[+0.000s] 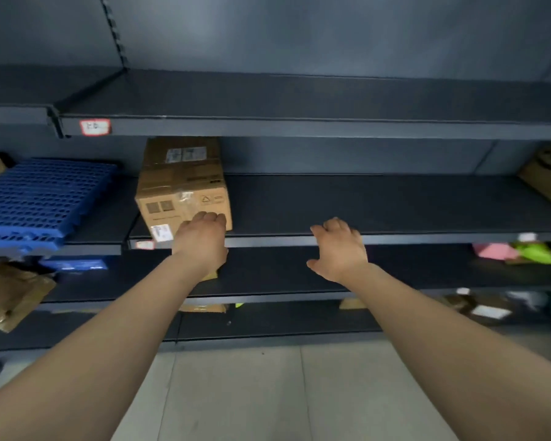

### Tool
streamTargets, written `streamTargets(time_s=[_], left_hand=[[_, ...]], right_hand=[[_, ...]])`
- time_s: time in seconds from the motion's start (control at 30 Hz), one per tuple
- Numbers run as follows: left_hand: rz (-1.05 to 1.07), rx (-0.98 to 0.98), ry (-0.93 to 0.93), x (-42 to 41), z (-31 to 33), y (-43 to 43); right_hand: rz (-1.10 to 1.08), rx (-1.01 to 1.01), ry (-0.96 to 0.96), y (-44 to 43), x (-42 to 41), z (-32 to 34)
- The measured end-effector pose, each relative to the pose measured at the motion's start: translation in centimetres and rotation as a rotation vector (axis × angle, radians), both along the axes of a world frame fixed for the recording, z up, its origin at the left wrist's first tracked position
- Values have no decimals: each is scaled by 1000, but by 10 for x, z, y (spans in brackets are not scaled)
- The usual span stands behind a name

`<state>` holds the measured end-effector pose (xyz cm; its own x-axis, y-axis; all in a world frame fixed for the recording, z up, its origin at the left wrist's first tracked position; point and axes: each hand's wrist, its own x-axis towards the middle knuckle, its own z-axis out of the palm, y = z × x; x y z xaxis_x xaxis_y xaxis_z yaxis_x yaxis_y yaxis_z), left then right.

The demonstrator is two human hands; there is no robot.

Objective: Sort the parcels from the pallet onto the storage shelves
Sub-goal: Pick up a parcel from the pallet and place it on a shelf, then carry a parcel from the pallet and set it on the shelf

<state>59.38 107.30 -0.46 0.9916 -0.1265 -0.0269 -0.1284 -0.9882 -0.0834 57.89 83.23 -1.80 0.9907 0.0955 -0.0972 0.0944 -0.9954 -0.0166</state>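
Upright on the middle shelf (395, 202), near its left end and right of a blue plastic pallet (42, 198): cardboard parcel (182, 183). Against its lower front face, left grip (201, 240), released, fingertips touching. At the shelf's front edge, right grip (339, 249), loosely curled, grasping nothing.

Right of the cardboard box (182, 183), the middle shelf (379, 202) lies bare up to brown parcels (547, 183).

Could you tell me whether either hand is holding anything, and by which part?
Nothing is clearly held. The left hand only touches the cardboard box at its front lower right corner; the right hand is empty at the shelf edge.
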Motion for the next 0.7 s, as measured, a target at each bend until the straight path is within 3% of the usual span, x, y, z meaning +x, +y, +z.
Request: streamTargets(time_s=[0.33, 0.7], left_hand=[[-488, -48, -35, -108, 23, -163], [-961, -47, -88, -236, 38, -397]], right_hand=[[-370, -52, -3, -139, -201, 33], [-765, -66, -27, -302, -401, 48]])
